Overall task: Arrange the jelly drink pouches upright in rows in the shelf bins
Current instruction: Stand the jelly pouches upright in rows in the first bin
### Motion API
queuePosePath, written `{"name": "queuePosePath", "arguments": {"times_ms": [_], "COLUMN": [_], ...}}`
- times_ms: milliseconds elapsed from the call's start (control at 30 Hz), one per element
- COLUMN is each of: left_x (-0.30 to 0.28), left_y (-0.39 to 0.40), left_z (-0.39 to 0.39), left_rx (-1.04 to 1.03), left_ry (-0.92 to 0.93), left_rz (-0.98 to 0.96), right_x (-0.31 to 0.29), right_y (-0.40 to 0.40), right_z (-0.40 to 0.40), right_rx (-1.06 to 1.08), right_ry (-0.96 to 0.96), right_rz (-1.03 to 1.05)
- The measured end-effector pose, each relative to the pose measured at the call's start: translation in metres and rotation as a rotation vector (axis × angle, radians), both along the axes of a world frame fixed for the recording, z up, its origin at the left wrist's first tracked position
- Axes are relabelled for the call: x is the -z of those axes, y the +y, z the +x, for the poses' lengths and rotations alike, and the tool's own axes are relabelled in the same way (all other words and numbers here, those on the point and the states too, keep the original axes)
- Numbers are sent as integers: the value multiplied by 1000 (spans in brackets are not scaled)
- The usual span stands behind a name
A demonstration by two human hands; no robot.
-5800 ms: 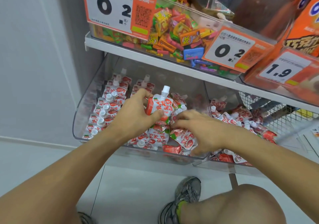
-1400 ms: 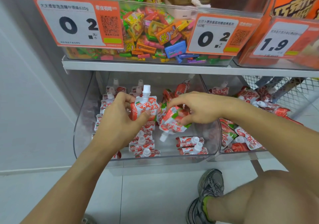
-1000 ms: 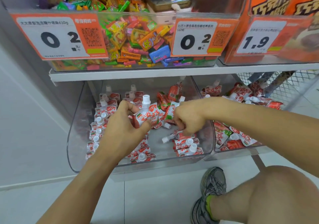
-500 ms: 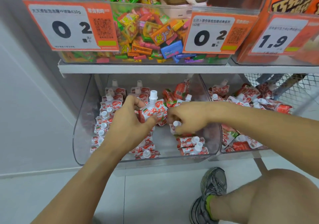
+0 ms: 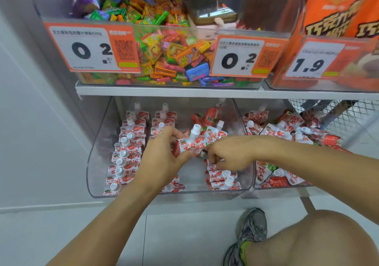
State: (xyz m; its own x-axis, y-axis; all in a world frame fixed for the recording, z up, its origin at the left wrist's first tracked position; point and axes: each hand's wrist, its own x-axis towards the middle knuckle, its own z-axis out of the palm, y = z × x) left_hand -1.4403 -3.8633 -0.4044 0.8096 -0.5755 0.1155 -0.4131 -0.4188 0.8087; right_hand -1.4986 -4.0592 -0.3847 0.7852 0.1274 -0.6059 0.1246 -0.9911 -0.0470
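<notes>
Now your left hand [image 5: 164, 155] grips one jelly pouch [image 5: 192, 145] upright at the clear bin's [image 5: 96, 163] centre, your right hand [image 5: 229, 155], at 3 o'clock, pinches another, so next stand them behind the front row.

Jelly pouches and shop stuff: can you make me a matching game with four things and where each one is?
Things:
1. upright pouch
2. messy pouch heap
3. colourful sweets
4. grey shoe

Places:
A. on the floor
B. bin on the upper shelf
C. in the left hand
D. right-side lower bin

Pairs: 1-C, 2-D, 3-B, 4-A
</notes>
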Motion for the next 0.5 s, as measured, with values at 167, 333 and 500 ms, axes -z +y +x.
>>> {"name": "queuePosePath", "arguments": {"times_ms": [167,333,500], "left_x": [6,11,7], "left_y": [-21,-43,-56], "left_z": [-4,-3,-4], "left_rx": [-7,-2,-15], "left_ry": [84,6,-60], "left_rz": [48,91,40], "right_x": [-23,-35,-35], "right_y": [-1,-11,-20], "right_z": [4,-3,-8], "right_rx": [60,218,304], "right_ry": [39,-182,-478], "right_rz": [46,72,310]}}
